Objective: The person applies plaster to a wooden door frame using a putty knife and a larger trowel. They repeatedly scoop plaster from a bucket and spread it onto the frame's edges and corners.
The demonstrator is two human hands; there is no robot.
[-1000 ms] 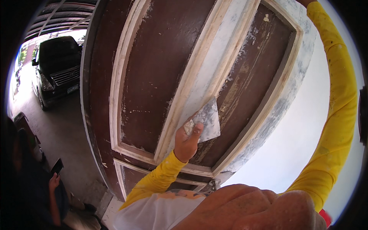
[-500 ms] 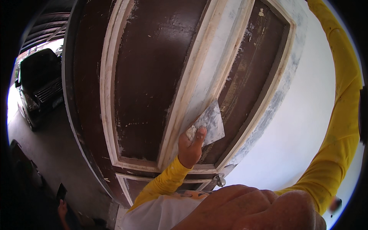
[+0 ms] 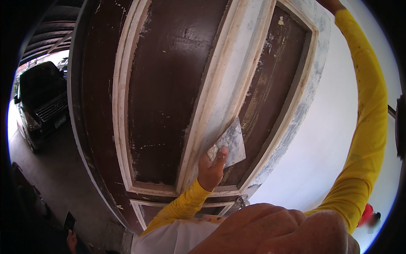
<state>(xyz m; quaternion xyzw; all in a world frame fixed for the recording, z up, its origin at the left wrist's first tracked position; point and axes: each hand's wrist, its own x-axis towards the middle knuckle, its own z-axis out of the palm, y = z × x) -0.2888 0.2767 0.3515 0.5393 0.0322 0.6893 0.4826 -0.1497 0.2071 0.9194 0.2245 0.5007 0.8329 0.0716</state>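
My left hand (image 3: 211, 170) is closed on a thin, flat metal putty plate (image 3: 234, 143), its thumb pressed over the near corner. Grey-white smears cover the plate, and a lump of pale putty (image 3: 212, 151) sits by the thumb. Plate and hand are in front of a dark brown panelled door (image 3: 169, 84) with sanded, whitish mouldings (image 3: 211, 89). My right arm, in a yellow sleeve, stretches up along the right side. Only a bit of my right hand (image 3: 331, 5) shows at the top edge near the door's upper right; its fingers are out of view.
A round metal doorknob (image 3: 242, 201) sticks out low on the door. Right of the door is a white wall (image 3: 321, 139). To the left, a dark car (image 3: 42, 101) stands on the concrete floor. Another person's hand (image 3: 72, 240) holds a phone (image 3: 69, 221) at lower left.
My right arm has shifted left, bringing part of the hand into view at the top. The left hand keeps the putty plate almost in place. A red shape now shows at lower right.
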